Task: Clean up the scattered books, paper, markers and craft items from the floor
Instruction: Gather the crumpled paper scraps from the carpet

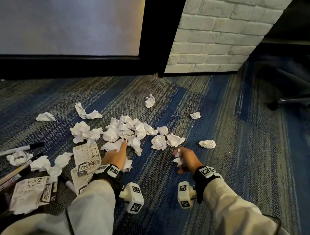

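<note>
Blue striped carpet floor (pixel 222 165), w/ a big heap of crumpled paper (pixel 124 131) mid-floor; printed cards (pixel 87 159) and markers (pixel 17 149) lie left of it. Left grip (pixel 115 154) is at the heap's near edge, fingertips on a sheet, can't tell if pinching. Right grip (pixel 184 159), just right of the heap, is curled round a small paper wad (pixel 176 160).
</note>
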